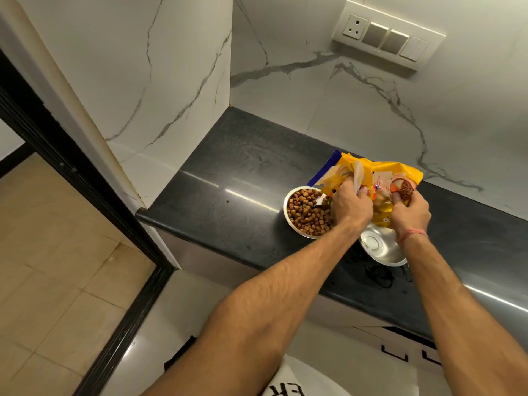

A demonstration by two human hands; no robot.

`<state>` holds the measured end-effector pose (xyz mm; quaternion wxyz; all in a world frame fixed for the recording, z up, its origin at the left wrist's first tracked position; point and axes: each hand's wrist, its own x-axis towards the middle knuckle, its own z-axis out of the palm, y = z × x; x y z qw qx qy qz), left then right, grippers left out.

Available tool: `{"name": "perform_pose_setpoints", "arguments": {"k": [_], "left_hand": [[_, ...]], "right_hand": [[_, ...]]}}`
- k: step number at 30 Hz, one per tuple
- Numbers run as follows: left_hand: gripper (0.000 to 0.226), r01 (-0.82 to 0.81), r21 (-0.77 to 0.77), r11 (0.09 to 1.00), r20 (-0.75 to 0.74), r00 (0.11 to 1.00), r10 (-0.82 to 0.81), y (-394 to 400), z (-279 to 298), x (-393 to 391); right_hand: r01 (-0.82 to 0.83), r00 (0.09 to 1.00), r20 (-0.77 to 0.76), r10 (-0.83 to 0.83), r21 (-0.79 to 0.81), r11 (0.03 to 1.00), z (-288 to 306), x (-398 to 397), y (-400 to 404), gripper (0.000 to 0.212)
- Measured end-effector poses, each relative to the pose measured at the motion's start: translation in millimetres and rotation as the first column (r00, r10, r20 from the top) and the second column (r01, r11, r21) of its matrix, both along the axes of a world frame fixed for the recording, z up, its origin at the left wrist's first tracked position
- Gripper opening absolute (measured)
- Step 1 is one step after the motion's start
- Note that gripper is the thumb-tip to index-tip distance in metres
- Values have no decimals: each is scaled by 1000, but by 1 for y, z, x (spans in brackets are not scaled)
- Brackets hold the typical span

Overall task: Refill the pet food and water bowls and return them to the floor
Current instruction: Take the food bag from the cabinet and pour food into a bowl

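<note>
A steel bowl (288, 221) heaped with brown kibble stands on the black countertop (237, 178). To its right, nearer the counter's front edge, sits a second steel bowl (385, 252) with no food in it. A yellow pet food bag (383, 172) hangs over both bowls, tilted toward the kibble bowl. My left hand (350, 208) grips the bag near its opening, above the kibble. My right hand (411, 214) pinches the bag's right side. The bag's lower edge is hidden behind my hands.
White marble-look walls close the counter at the back and left. A switch panel (385, 35) is on the back wall. A dark door frame (85, 190) and beige floor tiles (57, 281) lie to the left, below the counter.
</note>
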<state>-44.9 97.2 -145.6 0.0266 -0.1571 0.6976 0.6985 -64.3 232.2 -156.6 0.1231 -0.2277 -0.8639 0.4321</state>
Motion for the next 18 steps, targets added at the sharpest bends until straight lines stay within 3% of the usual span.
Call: {"name": "perform_pose_setpoints", "arguments": {"k": [5,10,18], "left_hand": [[34,68,-21,997,-29,997,-69,6,-1,4],[33,110,-52,993,-90,989,-114,16,1,5],[33,102,-81,992,-113,987,-110,17,-4,9]], "right_hand": [[71,997,21,-70,-27,997,-2,8,7,37],[140,990,29,-137,-158,978,-10,11,19,36],[163,987,34,-160,-267,950,-22,13,23,36]]}}
